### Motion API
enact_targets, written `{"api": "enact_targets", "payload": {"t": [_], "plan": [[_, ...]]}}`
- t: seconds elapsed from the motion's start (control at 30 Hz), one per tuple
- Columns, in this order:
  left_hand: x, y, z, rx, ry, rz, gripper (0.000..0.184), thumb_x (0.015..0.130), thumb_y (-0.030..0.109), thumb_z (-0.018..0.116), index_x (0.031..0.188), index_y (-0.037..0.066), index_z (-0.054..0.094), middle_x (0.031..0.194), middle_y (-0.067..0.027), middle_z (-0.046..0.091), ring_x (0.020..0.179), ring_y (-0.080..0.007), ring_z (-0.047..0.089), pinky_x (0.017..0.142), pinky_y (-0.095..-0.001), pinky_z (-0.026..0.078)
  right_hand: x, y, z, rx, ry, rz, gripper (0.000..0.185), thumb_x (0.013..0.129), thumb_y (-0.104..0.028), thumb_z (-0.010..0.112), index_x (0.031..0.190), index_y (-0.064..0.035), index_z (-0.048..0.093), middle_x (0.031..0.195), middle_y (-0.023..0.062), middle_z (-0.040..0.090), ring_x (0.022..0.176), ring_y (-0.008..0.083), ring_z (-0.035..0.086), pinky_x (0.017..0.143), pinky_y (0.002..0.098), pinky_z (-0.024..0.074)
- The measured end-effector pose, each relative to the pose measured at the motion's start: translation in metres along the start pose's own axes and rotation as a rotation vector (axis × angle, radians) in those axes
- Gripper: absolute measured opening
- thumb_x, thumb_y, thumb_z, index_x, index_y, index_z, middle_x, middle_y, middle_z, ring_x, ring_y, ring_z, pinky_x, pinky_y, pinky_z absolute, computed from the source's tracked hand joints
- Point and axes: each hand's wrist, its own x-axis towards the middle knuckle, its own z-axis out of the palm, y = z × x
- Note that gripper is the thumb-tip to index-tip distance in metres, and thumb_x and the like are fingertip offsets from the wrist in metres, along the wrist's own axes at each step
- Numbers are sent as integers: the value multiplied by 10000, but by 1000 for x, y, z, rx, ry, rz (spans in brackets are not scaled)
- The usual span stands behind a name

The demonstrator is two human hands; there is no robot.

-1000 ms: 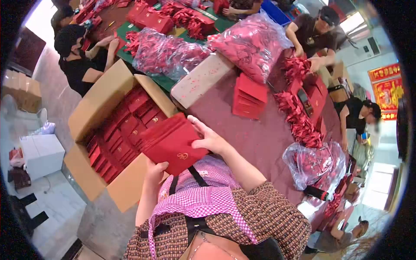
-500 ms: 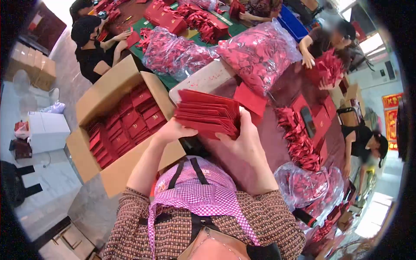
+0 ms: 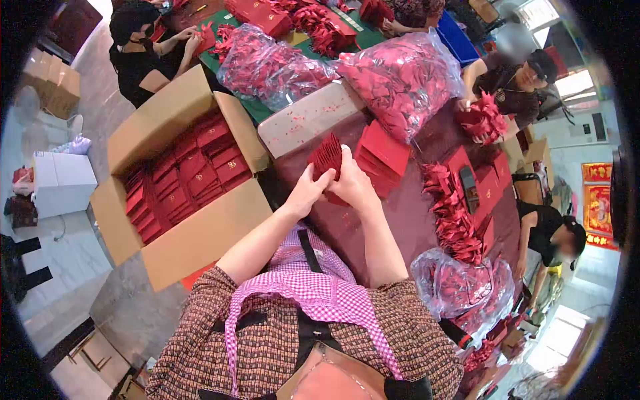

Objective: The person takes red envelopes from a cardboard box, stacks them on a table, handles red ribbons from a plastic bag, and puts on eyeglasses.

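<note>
My left hand (image 3: 310, 192) and my right hand (image 3: 355, 184) are close together above the table, in front of my apron. Both are closed around a stack of flat red card packets (image 3: 327, 155), whose thin edges face upward. My fingers hide the lower part of the stack. Just right of my right hand, another pile of red packets (image 3: 385, 155) lies fanned out on the dark red tabletop. To the left, an open cardboard box (image 3: 207, 230) holds rows of similar red packets (image 3: 197, 177) with gold marks.
Beyond my hands are a pale tray (image 3: 310, 119) and clear bags of red pieces (image 3: 400, 83). Red ribbon-like bunches (image 3: 453, 220) and a phone (image 3: 469, 185) lie to the right, near another plastic bag (image 3: 460, 287). Several people work around the table.
The stack has turned from a broad, fanned view to a narrow edge-on one. My hands have come closer together around it. The pile on the table is now less covered.
</note>
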Motion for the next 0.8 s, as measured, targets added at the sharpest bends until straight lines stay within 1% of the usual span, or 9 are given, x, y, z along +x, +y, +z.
{"api": "enact_targets", "payload": {"t": [0.13, 0.2, 0.23, 0.3, 0.37, 0.47, 0.6, 0.67, 0.8], "plan": [[8, -2, 2, -235, -42, 136, 465, 850, 180, 629, 1225, -14, 436, 1060, -60, 579, 905, -138, 570, 751, -263, 476, 3, 2, 6, 72, -88, 53, 813, 671, -196, 720, 1332, -28, 277, 1129, 254, 557, 1002, 394, 580, 799, 438, 489], [14, 2, -7, -183, -73, 91, 477, 802, 180, 680, 1202, 25, 469, 1051, -61, 591, 916, -140, 575, 668, -291, 514, 1, 12, 16, 286, 26, -100, 899, 655, -247, 748, 1340, 3, 223, 1065, 280, 571, 923, 434, 591, 755, 452, 508], [17, 2, -9, -180, -101, 211, 478, 802, 160, 676, 1203, -2, 473, 1065, -70, 594, 920, -153, 583, 730, -285, 509, 1, 16, 18, 349, 27, -160, 922, 661, -196, 756, 1364, 1, 192, 1102, 249, 569, 964, 383, 602, 808, 406, 500], [15, 11, -16, -199, -81, 85, 400, 833, 127, 626, 1192, 6, 498, 1064, -63, 595, 919, -146, 572, 810, -282, 468, -2, 17, 20, 510, 6, -209, 940, 664, -166, 760, 1376, 5, 171, 1130, 225, 556, 1003, 334, 588, 844, 382, 484], [17, 15, -22, -213, -98, 114, 405, 833, 143, 631, 1192, 7, 499, 1053, -56, 597, 881, -140, 585, 745, -285, 500, -8, 12, 14, 659, -31, -202, 974, 686, -106, 760, 1404, 21, 114, 1211, 164, 507, 1100, 222, 522, 944, 331, 417], [10, 28, -25, -150, -93, -35, 459, 838, 191, 641, 1225, 13, 471, 992, -50, 593, 761, -119, 586, 584, -289, 532, -6, 22, 13, 798, -41, -250, 976, 690, -113, 761, 1407, 22, 114, 1234, 166, 494, 1129, 228, 507, 963, 331, 398], [8, 26, -27, -135, -55, -32, 478, 847, 219, 635, 1250, 31, 459, 997, -41, 585, 762, -119, 582, 600, -296, 533, -6, 37, 18, 763, -28, -159, 922, 726, -142, 734, 1420, -13, 141, 1258, 162, 484, 1161, 214, 482, 979, 328, 378], [10, 22, -32, -158, -110, -20, 586, 831, 249, 657, 1318, 41, 406, 1146, -77, 567, 832, -173, 616, 647, -315, 533, -5, 39, 20, 764, -14, -176, 904, 736, -150, 725, 1419, -13, 149, 1257, 161, 486, 1156, 215, 487, 979, 328, 377], [20, 9, -43, -127, -125, -24, 677, 825, 255, 668, 1360, 6, 337, 1191, -82, 541, 863, -171, 608, 650, -313, 529, -3, 41, 23, 751, 18, -221, 877, 749, -155, 709, 1417, -14, 160, 1253, 159, 491, 1144, 218, 500, 980, 330, 375]]}}
